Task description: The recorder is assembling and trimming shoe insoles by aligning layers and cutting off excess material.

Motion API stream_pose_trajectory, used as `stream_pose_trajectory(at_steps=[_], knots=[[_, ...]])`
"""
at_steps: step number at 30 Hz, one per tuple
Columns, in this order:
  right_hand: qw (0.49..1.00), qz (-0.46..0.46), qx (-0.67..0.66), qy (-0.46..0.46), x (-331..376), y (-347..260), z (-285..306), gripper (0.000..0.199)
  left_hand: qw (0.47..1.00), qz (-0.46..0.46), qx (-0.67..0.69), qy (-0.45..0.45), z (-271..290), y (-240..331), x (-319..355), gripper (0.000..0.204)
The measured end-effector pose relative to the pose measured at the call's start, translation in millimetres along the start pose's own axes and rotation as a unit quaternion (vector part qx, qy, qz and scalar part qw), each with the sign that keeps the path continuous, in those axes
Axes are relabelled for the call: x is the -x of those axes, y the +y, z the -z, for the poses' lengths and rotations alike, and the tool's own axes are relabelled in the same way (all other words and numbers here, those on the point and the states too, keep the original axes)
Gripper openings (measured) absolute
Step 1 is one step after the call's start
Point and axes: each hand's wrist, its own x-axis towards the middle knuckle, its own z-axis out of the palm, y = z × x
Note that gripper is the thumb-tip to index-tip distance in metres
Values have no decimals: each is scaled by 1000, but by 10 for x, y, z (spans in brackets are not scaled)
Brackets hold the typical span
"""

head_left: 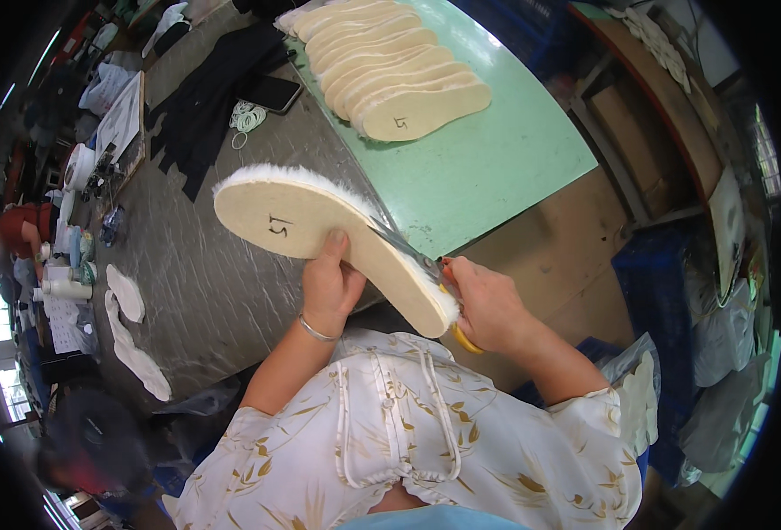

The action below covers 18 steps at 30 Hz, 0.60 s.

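A cream shoe insole (307,208) with white fleece along its far edge is held up in front of me, its flat face with a dark mark turned toward me. My left hand (330,287) grips its near edge at the narrow middle, the thumb pressed on the flat face. In my right hand (488,305) are scissors (399,240) with yellow-orange handles. Their blades lie along the fleecy far edge of the insole, near the middle and heel. Whether the blades are parted is hard to see.
An overlapping row of similar insoles (390,62) lies on the green tabletop (488,177). On the grey table (196,274) are a phone (269,92), pale rubber bands (247,115), black cloth (200,102) and white fleecy pieces (134,349). Blue crates (660,300) stand at right; another person (24,231) is far left.
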Motion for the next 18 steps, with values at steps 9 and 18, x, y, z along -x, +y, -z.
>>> stream_pose_trajectory(at_steps=[9,18], knots=[[1000,-3,4,-30,-42,-14,9,36,999,10,37,-38,-20,31,36,42],[999,38,12,2,-65,74,-105,32,997,26,66,-29,-38,-4,43,40]])
